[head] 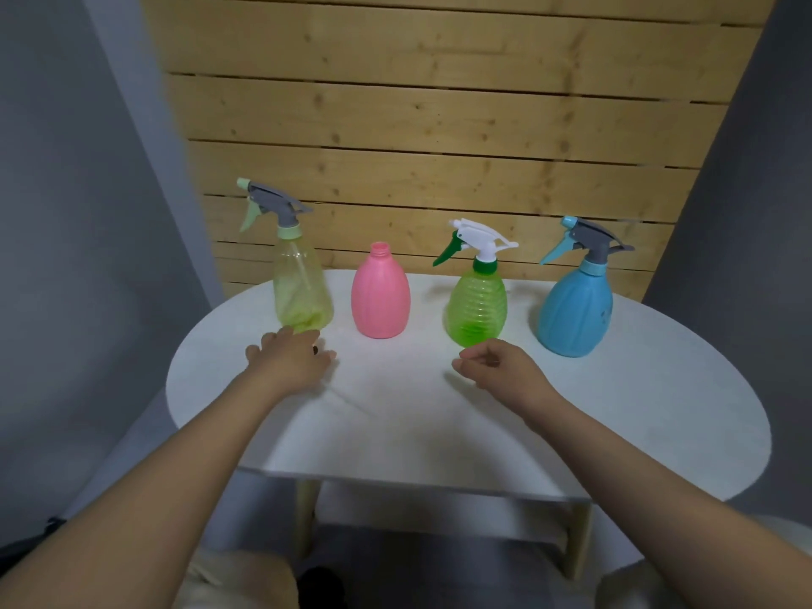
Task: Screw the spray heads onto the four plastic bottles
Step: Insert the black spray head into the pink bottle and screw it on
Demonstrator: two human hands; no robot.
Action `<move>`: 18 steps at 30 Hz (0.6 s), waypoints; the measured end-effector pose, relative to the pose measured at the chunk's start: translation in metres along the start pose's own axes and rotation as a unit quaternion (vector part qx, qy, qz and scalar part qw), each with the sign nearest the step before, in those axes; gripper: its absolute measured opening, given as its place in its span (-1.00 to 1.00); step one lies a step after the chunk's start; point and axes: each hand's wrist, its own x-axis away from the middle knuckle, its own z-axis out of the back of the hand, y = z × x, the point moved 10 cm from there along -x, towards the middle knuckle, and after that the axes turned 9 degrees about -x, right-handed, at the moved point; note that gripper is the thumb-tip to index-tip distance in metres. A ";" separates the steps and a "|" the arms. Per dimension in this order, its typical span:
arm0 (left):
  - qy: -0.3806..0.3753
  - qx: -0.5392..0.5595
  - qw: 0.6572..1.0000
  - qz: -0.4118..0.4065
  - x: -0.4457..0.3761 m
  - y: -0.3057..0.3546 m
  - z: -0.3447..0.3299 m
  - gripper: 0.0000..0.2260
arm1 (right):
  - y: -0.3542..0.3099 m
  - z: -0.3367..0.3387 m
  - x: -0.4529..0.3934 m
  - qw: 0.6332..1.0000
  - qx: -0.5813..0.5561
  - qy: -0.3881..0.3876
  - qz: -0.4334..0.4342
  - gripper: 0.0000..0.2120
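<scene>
Four bottles stand in a row at the back of the white table (615, 410). The yellow bottle (302, 292), the green bottle (476, 307) and the blue bottle (575, 312) each carry a spray head. The pink bottle (380, 296) has a bare open neck. My left hand (288, 356) lies spread, palm down, on the table in front of the yellow bottle, over a small dark part that it mostly hides. A thin clear tube (351, 404) runs out from under it. My right hand (496, 362) hovers loosely curled in front of the green bottle and holds nothing.
A wooden slat wall (439, 125) rises right behind the bottles. Grey walls flank both sides. The table's front edge (417, 485) is close to me, with wooden legs below it.
</scene>
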 end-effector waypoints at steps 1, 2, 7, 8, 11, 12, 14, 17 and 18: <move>-0.035 0.012 0.999 0.000 0.000 -0.005 -0.009 -0.63 | -0.002 -0.004 0.000 1.000 -0.005 -0.002 -0.003 -0.73; -0.055 0.025 0.998 -0.004 0.000 -0.007 -0.014 -0.66 | -0.003 -0.007 -0.001 1.000 -0.010 -0.004 -0.005 -0.74; -0.028 0.041 0.999 -0.013 0.001 -0.013 -0.007 -0.60 | -0.013 -0.027 -0.009 1.000 -0.020 -0.013 -0.008 -0.72; -0.032 0.058 0.998 -0.014 0.001 -0.014 -0.006 -0.58 | -0.015 -0.031 -0.010 1.000 -0.024 -0.016 -0.007 -0.73; -0.047 0.105 0.993 -0.021 -0.002 -0.021 -0.008 -0.63 | -0.019 -0.044 -0.015 0.999 -0.036 -0.024 -0.002 -0.72; -0.045 0.112 0.992 -0.022 -0.004 -0.025 -0.008 -0.62 | -0.020 -0.048 -0.017 0.999 -0.042 -0.024 -0.001 -0.72; -0.027 0.118 0.992 -0.014 -0.006 -0.031 -0.004 -0.54 | -0.026 -0.056 -0.024 0.998 -0.051 -0.023 0.004 -0.70; -0.023 0.187 0.982 -0.023 -0.009 -0.034 -0.003 -0.58 | -0.037 -0.068 -0.038 0.999 -0.037 -0.031 0.017 -0.56; -0.019 0.219 0.975 -0.025 -0.010 -0.036 -0.002 -0.58 | -0.040 -0.072 -0.045 0.999 -0.029 -0.032 0.019 -0.49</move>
